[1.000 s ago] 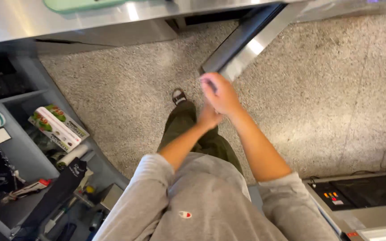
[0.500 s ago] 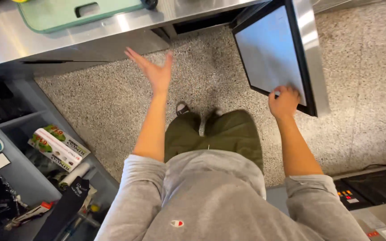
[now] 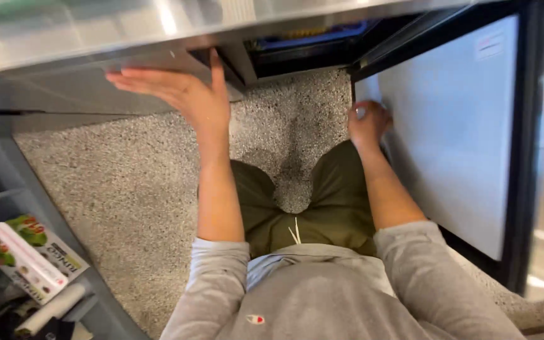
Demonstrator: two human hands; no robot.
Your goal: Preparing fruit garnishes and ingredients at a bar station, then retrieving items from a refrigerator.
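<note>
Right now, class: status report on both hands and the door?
Left hand open, flat near counter underside. Right hand gripping cabinet door edge. Door open. Nothing blocking.

A steel counter is set along the top of the view, and an opening is seen beneath its edge, right of centre. A door is swung out to the right of that opening, over the speckled floor. The left hand is laid flat against the underside of the counter, left of the opening; the right hand is placed at the door's near edge. A shelf unit is found at the lower left, and a carton is lying in it above a roll.
</note>
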